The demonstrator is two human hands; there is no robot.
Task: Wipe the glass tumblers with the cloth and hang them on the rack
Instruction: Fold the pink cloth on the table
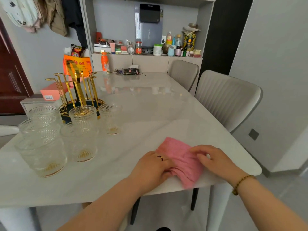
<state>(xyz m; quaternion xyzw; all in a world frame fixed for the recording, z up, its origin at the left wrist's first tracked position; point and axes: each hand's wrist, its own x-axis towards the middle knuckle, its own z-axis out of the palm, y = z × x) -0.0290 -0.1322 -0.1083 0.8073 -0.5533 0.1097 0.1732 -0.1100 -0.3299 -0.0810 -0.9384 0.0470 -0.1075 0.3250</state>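
Note:
A pink cloth [179, 153] lies crumpled near the front right edge of the white table [150, 104]. My left hand [152, 166] grips its left side with the fingers curled into the fabric. My right hand [212, 160] rests on its right side, fingers pinching the cloth. Several ribbed glass tumblers stand upright at the left, the nearest one [41, 154] large, another [80, 141] beside it, one [110, 119] further right. Behind them stands a gold wire rack [76, 90] on a dark round base, with nothing hanging on it.
Two grey chairs [225, 99] stand along the table's right side. At the far end are an orange bottle [105, 63], a tissue pack [130, 71], keys and an orange box [77, 64]. A pink box [50, 93] sits left of the rack. A cluttered shelf lies beyond.

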